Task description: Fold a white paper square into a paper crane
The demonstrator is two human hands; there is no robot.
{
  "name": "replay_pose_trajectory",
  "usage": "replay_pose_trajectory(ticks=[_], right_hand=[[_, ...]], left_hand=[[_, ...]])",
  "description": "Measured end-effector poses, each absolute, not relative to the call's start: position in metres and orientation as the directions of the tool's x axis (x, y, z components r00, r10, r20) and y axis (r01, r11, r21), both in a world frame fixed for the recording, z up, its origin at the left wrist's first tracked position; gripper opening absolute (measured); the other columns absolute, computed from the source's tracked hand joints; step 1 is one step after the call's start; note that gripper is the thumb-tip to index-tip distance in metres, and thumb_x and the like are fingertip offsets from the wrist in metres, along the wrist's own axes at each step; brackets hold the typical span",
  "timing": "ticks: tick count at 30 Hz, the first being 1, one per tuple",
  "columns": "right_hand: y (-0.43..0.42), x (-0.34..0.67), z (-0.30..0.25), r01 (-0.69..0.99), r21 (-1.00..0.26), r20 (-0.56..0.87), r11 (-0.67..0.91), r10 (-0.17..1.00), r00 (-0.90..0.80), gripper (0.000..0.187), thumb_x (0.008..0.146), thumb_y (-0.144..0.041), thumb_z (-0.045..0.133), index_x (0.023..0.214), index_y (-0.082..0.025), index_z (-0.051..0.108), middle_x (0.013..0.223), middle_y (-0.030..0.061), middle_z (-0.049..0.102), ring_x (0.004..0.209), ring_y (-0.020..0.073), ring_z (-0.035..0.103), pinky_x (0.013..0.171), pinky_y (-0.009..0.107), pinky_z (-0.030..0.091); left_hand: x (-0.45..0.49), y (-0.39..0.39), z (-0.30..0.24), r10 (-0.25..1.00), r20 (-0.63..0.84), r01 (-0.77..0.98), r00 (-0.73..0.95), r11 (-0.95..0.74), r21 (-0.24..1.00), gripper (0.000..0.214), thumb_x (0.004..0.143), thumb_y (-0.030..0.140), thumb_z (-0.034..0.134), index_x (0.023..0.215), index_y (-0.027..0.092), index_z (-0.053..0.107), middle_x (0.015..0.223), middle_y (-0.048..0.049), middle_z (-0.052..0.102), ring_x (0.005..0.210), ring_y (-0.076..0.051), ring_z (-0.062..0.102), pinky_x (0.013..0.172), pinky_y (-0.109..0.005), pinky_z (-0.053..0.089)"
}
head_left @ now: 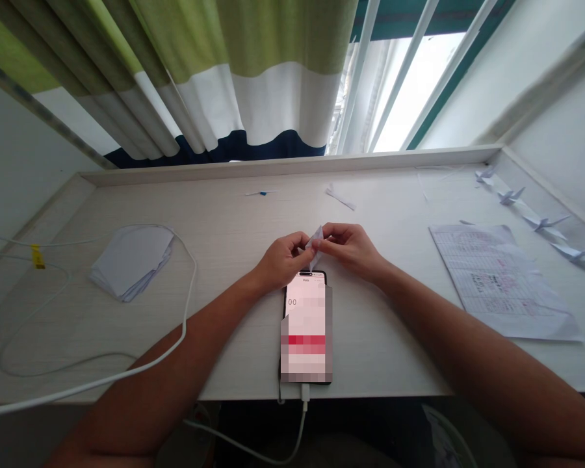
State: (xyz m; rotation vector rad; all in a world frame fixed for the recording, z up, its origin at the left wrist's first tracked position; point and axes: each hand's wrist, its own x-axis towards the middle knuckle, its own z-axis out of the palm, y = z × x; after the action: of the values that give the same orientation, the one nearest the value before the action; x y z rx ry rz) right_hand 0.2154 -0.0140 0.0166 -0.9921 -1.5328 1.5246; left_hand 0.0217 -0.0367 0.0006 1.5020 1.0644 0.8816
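Both my hands meet above the middle of a pale wooden desk [370,351]. My left hand [283,259] and my right hand [350,247] each pinch a small folded piece of white paper [316,242] between fingertips, its pointed tip sticking up. Just below them a phone [305,325] lies flat with its screen lit, plugged into a white cable [304,398] at its near end.
A stack of white paper squares [131,260] lies at the left, ringed by a looping white cable [188,305]. A printed sheet [502,279] lies at the right. Several folded paper cranes [543,222] line the right wall. Paper scraps [340,197] rest near the curtain [214,84].
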Motion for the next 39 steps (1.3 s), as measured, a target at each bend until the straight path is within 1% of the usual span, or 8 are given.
replay_pose_trajectory(ticks=[10, 16, 19, 23, 27, 30, 34, 39], right_hand=[[-0.015, 0.211, 0.013, 0.061, -0.995, 0.046, 0.075, 0.924, -0.38, 0.031, 0.081, -0.046, 0.079, 0.075, -0.018, 0.066, 0.074, 0.0005, 0.065, 0.069, 0.0144, 0.055, 0.064, 0.029, 0.042], [-0.017, 0.205, 0.016, 0.127, -0.983, 0.097, 0.135, 0.958, -0.27, 0.036, 0.086, -0.037, 0.067, 0.059, -0.019, 0.052, 0.058, -0.0043, 0.047, 0.058, 0.0104, 0.037, 0.054, 0.028, 0.027], [-0.015, 0.207, 0.015, 0.04, -0.993, 0.099, 0.114, 0.954, -0.282, 0.032, 0.088, -0.04, 0.065, 0.065, -0.018, 0.063, 0.065, -0.0009, 0.058, 0.064, 0.0129, 0.048, 0.06, 0.028, 0.036], [-0.01, 0.212, 0.01, -0.104, -0.994, 0.065, 0.035, 0.951, -0.302, 0.032, 0.092, -0.038, 0.055, 0.082, -0.017, 0.077, 0.084, 0.005, 0.073, 0.085, 0.0196, 0.064, 0.081, 0.032, 0.049], [-0.009, 0.217, 0.008, -0.09, -0.996, 0.033, 0.007, 0.953, -0.3, 0.028, 0.088, -0.036, 0.059, 0.078, -0.018, 0.077, 0.078, 0.005, 0.073, 0.078, 0.0199, 0.064, 0.08, 0.033, 0.051], [-0.011, 0.218, 0.013, -0.005, -1.0, 0.018, 0.017, 0.936, -0.352, 0.023, 0.084, -0.037, 0.065, 0.076, -0.017, 0.076, 0.074, 0.0041, 0.072, 0.075, 0.0189, 0.064, 0.079, 0.033, 0.051], [-0.014, 0.217, 0.015, 0.077, -0.996, -0.002, 0.034, 0.902, -0.431, 0.02, 0.081, -0.037, 0.074, 0.078, -0.018, 0.074, 0.076, 0.0022, 0.072, 0.075, 0.0171, 0.063, 0.076, 0.03, 0.049], [-0.013, 0.217, 0.009, 0.092, -0.995, -0.003, 0.039, 0.907, -0.422, 0.027, 0.084, -0.044, 0.075, 0.076, -0.018, 0.07, 0.075, 0.0024, 0.071, 0.072, 0.0165, 0.062, 0.072, 0.03, 0.047]], left_hand=[[0.023, -0.036, -0.003, 0.938, -0.022, 0.115, 0.345, -0.019, 0.993, 0.04, 0.086, 0.056, 0.072, 0.079, 0.018, 0.06, 0.062, 0.0041, 0.049, 0.053, -0.008, 0.039, 0.05, -0.024, 0.026], [0.025, -0.037, -0.004, 0.928, -0.066, 0.129, 0.366, 0.02, 0.991, 0.039, 0.086, 0.055, 0.071, 0.081, 0.017, 0.061, 0.063, 0.0037, 0.051, 0.053, -0.009, 0.04, 0.05, -0.024, 0.029], [0.025, -0.036, -0.005, 0.934, -0.038, 0.066, 0.354, 0.016, 0.998, 0.038, 0.085, 0.053, 0.073, 0.082, 0.016, 0.064, 0.07, 0.0017, 0.057, 0.058, -0.009, 0.045, 0.054, -0.024, 0.034], [0.023, -0.034, -0.007, 0.943, -0.007, 0.022, 0.332, -0.001, 1.0, 0.035, 0.085, 0.049, 0.076, 0.081, 0.015, 0.067, 0.073, 0.0004, 0.06, 0.063, -0.01, 0.049, 0.058, -0.024, 0.037], [0.021, -0.032, -0.008, 0.961, -0.007, -0.048, 0.276, 0.021, 0.999, 0.034, 0.083, 0.048, 0.079, 0.082, 0.015, 0.069, 0.075, -0.0013, 0.066, 0.067, -0.012, 0.056, 0.062, -0.024, 0.042], [0.02, -0.03, -0.008, 0.971, -0.012, -0.102, 0.238, 0.038, 0.994, 0.035, 0.08, 0.048, 0.082, 0.08, 0.015, 0.069, 0.074, -0.0017, 0.068, 0.068, -0.013, 0.059, 0.064, -0.025, 0.044], [0.021, -0.029, -0.005, 0.981, 0.007, -0.123, 0.192, 0.017, 0.992, 0.034, 0.075, 0.047, 0.086, 0.077, 0.015, 0.072, 0.074, -0.0011, 0.069, 0.067, -0.012, 0.057, 0.064, -0.025, 0.044], [0.019, -0.027, 0.003, 0.989, 0.023, -0.07, 0.146, -0.012, 0.997, 0.032, 0.073, 0.046, 0.087, 0.071, 0.016, 0.074, 0.07, 0.0003, 0.065, 0.066, -0.011, 0.051, 0.063, -0.025, 0.042]])
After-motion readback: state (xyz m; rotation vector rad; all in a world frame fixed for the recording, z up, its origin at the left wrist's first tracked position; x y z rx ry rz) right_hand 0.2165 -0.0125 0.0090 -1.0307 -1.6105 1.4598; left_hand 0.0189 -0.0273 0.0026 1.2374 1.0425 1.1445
